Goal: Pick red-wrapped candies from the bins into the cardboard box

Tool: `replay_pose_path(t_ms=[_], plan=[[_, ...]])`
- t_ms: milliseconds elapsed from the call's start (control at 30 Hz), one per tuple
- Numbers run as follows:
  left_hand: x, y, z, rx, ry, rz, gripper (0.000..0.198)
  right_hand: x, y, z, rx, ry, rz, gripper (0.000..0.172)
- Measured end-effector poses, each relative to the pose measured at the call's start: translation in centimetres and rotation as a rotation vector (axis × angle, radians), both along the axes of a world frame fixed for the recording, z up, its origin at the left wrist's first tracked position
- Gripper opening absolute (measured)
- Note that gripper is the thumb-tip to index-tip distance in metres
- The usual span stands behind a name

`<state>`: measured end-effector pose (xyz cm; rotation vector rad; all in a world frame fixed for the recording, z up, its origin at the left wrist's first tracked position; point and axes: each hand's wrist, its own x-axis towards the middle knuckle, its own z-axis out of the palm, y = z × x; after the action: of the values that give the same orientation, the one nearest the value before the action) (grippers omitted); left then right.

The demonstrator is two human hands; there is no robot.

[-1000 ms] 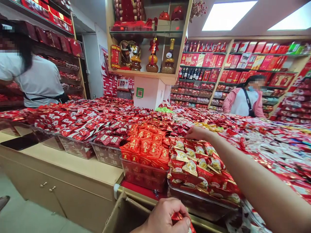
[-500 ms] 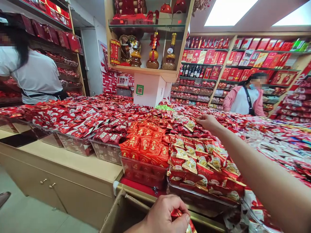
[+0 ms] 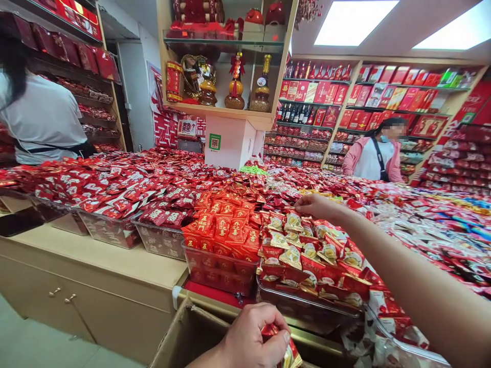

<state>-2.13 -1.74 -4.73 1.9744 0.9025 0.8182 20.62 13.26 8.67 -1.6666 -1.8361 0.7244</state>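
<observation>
My left hand (image 3: 258, 335) is closed around a red-and-gold wrapped candy (image 3: 288, 355), low in the view above an open cardboard box (image 3: 174, 327). Stretched forward, my right hand (image 3: 320, 207) has its fingers pinched at the top edge of another durian candy (image 3: 293, 223), which rests against the heaped pile. Similar packets (image 3: 301, 263) with a fruit picture fill a clear plastic bin (image 3: 307, 302) under that hand. To their left stands a bin of bright orange-red packets (image 3: 230, 225) in neat rows. My fingers partly cover the candy in the left hand.
More clear bins (image 3: 159, 239) of red packets line the tan counter (image 3: 126, 263). A black flat object (image 3: 21, 221) lies at its left end. A display cabinet (image 3: 222, 110) hangs over the middle. One person (image 3: 49, 112) stands at left, another (image 3: 374, 153) behind the display.
My right hand has come down and nearer, and the candy at its fingertips has moved down onto the front pile. My left hand keeps its candy. The view has shifted slightly.
</observation>
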Motion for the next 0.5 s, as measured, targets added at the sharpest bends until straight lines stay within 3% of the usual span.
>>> replay_pose_path(t_ms=[200,367,500], plan=[[0.0,0.0,-0.2,0.027,-0.004,-0.025,0.011,1.9,-1.9,1.3,0.008,0.024,-0.036,0.018],[-0.2,0.0,-0.2,0.044,0.005,-0.038,0.012,7.5,-3.0,2.6,0.095,-0.031,-0.300,0.020],[-0.1,0.1,-0.2,0.050,0.016,-0.028,0.011,11.4,-3.8,1.7,0.046,-0.083,-0.396,0.021]])
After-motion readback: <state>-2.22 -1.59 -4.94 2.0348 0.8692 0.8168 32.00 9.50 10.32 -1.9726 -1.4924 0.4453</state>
